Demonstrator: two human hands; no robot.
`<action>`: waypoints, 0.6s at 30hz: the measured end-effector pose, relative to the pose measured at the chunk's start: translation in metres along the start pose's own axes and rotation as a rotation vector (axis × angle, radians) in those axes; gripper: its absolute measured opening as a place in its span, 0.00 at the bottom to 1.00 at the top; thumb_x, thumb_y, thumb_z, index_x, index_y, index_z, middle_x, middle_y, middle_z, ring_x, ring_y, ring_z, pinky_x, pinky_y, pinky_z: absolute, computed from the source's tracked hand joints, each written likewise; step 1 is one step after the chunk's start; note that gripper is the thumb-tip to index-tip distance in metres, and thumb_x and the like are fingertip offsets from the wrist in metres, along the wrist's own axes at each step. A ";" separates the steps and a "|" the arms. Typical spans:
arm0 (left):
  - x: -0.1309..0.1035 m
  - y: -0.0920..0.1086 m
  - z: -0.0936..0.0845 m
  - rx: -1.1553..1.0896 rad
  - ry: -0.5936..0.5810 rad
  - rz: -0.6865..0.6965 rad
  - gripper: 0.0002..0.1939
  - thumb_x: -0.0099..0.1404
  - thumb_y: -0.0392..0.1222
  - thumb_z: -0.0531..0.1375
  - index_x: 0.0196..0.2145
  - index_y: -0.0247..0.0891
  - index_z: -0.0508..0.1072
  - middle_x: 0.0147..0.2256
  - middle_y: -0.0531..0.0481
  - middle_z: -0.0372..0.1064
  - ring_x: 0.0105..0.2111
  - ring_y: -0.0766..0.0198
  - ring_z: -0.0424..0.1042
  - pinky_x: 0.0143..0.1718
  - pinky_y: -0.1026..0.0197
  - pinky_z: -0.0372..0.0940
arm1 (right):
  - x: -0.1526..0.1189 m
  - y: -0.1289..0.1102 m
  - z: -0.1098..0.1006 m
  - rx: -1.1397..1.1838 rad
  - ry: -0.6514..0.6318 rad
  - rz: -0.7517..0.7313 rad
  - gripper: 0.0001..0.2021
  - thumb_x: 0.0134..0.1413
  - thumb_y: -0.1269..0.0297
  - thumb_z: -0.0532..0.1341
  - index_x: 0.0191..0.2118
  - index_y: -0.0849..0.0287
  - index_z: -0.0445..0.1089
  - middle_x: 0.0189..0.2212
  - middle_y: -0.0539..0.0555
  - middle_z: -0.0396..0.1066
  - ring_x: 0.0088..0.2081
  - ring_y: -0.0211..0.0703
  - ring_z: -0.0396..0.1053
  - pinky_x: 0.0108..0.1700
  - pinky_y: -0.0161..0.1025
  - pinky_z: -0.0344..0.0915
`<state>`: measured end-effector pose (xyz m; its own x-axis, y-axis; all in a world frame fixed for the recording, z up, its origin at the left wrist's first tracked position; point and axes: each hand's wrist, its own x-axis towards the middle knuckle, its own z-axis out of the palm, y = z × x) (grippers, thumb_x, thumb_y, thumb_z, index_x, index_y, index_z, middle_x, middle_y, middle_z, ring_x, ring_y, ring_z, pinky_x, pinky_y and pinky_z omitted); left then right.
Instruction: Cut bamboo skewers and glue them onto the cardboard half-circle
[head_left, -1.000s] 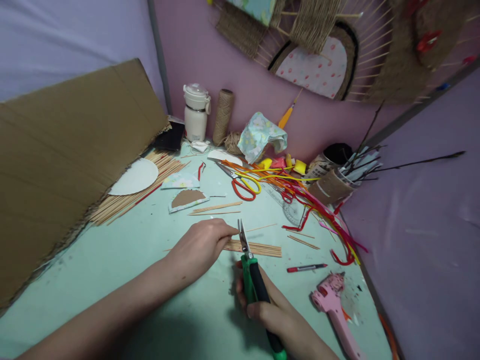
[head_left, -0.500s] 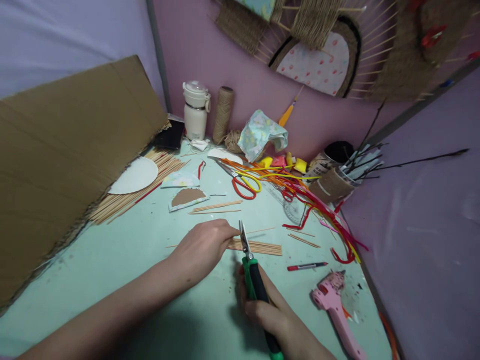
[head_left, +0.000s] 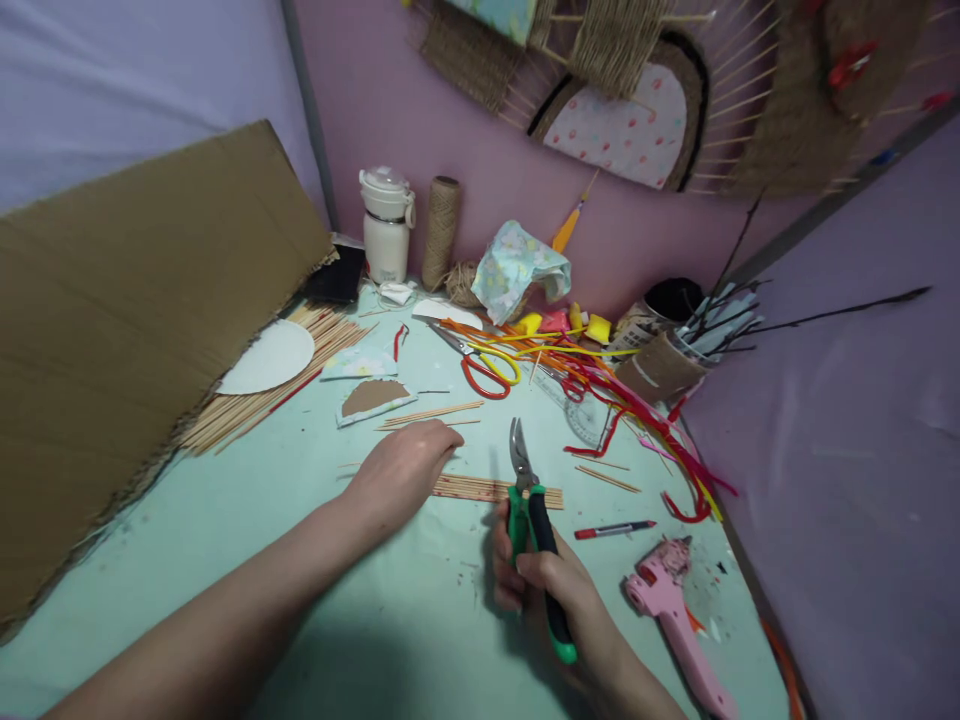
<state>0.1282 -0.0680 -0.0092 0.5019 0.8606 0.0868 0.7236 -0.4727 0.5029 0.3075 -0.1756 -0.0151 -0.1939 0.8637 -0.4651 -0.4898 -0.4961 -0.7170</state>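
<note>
My left hand (head_left: 409,472) is closed in a pinch above the table, with a thin wooden stick (head_left: 349,465) showing past its left side. My right hand (head_left: 551,585) grips pruning shears (head_left: 520,455) with green and black handles, their blades pointing up and away from me. Under and between the hands lies a row of wooden skewers (head_left: 487,488) with small red marks. A few more skewers (head_left: 431,412) rest just beyond my left hand. Near the pipe cleaners is a short stick piece (head_left: 535,367).
A large cardboard sheet (head_left: 150,300) leans at left over a skewer pile (head_left: 330,335). Scissors (head_left: 487,370), pipe cleaners (head_left: 600,375) and a protractor (head_left: 586,420) lie at the back. At right are a red pen (head_left: 615,531) and a pink glue gun (head_left: 675,610).
The shears have moved right, away from my left hand, and their handles have spread. The stick's length right of the blades is gone, and a short piece appears near the pipe cleaners.
</note>
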 end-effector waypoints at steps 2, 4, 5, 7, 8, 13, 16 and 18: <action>0.007 -0.004 0.006 0.002 0.045 0.030 0.13 0.69 0.36 0.51 0.40 0.38 0.75 0.39 0.45 0.75 0.42 0.57 0.73 0.45 0.55 0.67 | -0.001 0.002 0.000 -0.003 -0.005 -0.010 0.23 0.38 0.63 0.63 0.45 0.55 0.63 0.29 0.47 0.57 0.25 0.34 0.51 0.26 0.34 0.52; 0.013 -0.006 0.011 0.012 0.116 0.068 0.12 0.68 0.34 0.51 0.42 0.37 0.75 0.41 0.44 0.74 0.44 0.57 0.71 0.47 0.54 0.66 | -0.002 0.003 -0.001 -0.008 -0.005 -0.016 0.23 0.39 0.64 0.63 0.45 0.55 0.63 0.29 0.47 0.57 0.26 0.34 0.52 0.27 0.35 0.52; 0.014 -0.006 0.012 0.026 0.151 0.083 0.12 0.68 0.34 0.52 0.43 0.37 0.74 0.43 0.43 0.73 0.45 0.57 0.70 0.48 0.52 0.65 | -0.003 0.003 -0.002 -0.010 -0.007 -0.021 0.22 0.39 0.64 0.63 0.45 0.55 0.63 0.29 0.47 0.57 0.26 0.35 0.52 0.27 0.35 0.53; 0.014 -0.007 0.014 0.074 0.182 0.094 0.12 0.68 0.33 0.52 0.43 0.37 0.74 0.44 0.42 0.72 0.46 0.54 0.69 0.48 0.49 0.64 | -0.004 0.003 -0.003 -0.012 -0.021 -0.036 0.22 0.39 0.65 0.62 0.46 0.55 0.63 0.30 0.48 0.57 0.26 0.35 0.53 0.28 0.35 0.53; 0.013 -0.007 0.014 0.100 0.172 0.093 0.12 0.68 0.33 0.52 0.43 0.36 0.74 0.43 0.42 0.71 0.46 0.54 0.68 0.48 0.49 0.63 | -0.004 0.002 -0.004 -0.011 -0.030 -0.046 0.22 0.40 0.65 0.63 0.46 0.55 0.63 0.30 0.48 0.57 0.26 0.35 0.53 0.28 0.35 0.53; 0.004 -0.010 0.014 0.166 0.037 0.076 0.14 0.69 0.34 0.49 0.36 0.36 0.75 0.37 0.43 0.73 0.41 0.56 0.70 0.45 0.53 0.64 | -0.006 0.003 -0.008 -0.054 -0.061 -0.082 0.22 0.43 0.65 0.62 0.47 0.56 0.63 0.32 0.49 0.59 0.28 0.36 0.55 0.30 0.36 0.56; 0.004 -0.013 0.016 0.172 0.037 0.071 0.14 0.69 0.35 0.49 0.36 0.36 0.75 0.38 0.42 0.73 0.43 0.55 0.70 0.45 0.53 0.65 | -0.006 0.005 -0.010 -0.061 -0.074 -0.087 0.20 0.44 0.67 0.61 0.47 0.56 0.63 0.33 0.49 0.60 0.28 0.36 0.56 0.30 0.36 0.56; 0.004 -0.013 0.016 0.159 0.054 0.084 0.14 0.69 0.35 0.49 0.37 0.36 0.75 0.39 0.43 0.73 0.43 0.55 0.70 0.45 0.53 0.65 | -0.007 0.004 -0.010 -0.064 -0.075 -0.086 0.20 0.44 0.68 0.60 0.47 0.55 0.63 0.33 0.49 0.60 0.28 0.36 0.56 0.30 0.36 0.56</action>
<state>0.1286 -0.0617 -0.0293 0.5403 0.8240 0.1707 0.7485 -0.5633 0.3500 0.3152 -0.1844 -0.0201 -0.2177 0.9065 -0.3618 -0.4530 -0.4222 -0.7852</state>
